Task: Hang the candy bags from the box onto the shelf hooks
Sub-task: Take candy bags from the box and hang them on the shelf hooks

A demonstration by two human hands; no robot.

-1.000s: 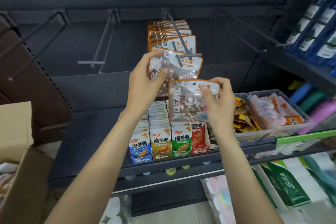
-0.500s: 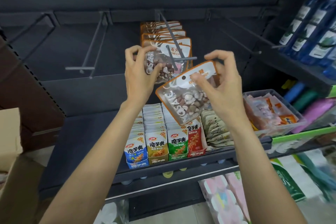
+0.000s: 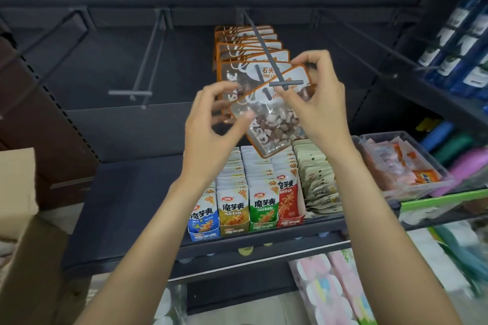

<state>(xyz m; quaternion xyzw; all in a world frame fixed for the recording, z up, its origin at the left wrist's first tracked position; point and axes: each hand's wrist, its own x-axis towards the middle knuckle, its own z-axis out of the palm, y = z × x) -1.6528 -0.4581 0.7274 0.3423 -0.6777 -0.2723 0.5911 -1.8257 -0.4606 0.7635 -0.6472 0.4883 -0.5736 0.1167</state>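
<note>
Candy bag [image 3: 274, 124] — clear with orange edging, white header, brown, pink and white pieces. Hook [image 3: 266, 53] dark grey. Snack packs [image 3: 245, 208] — blue, gold, green, red. Box [image 3: 18, 192] tan.

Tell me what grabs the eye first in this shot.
Two hands meet mid-frame at a tilted candy bag: the right hand pinches its top corner, and the left hand touches its lower edge, right at the tip of the centre hook. Behind it, a row of hung bags lines that hook. Below, bright snack packs fill the shelf.
</note>
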